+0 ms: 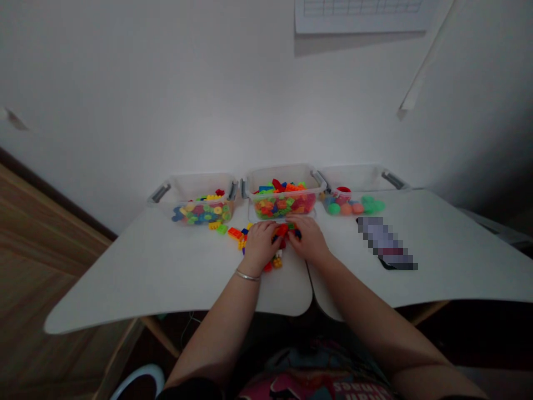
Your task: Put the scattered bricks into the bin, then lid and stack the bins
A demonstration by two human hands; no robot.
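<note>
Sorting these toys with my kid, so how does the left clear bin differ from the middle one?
The left bin holds mostly round, ring-like pieces in green, yellow and blue, while the middle bin holds chunkier bricks, mainly red and orange. The middle bin's load is fuller and heaped higher than the left bin's. Both are clear plastic with grey handles.

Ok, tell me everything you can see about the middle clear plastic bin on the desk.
The middle clear plastic bin is a see-through, open-topped rectangular tub with grey handles at its ends. It is heaped with small plastic building bricks in red, orange, green, blue and yellow. It sits upright at the far edge of the white desk, between two similar bins, with the left hand and right hand just in front. Whether they touch it is hard to tell.
</note>
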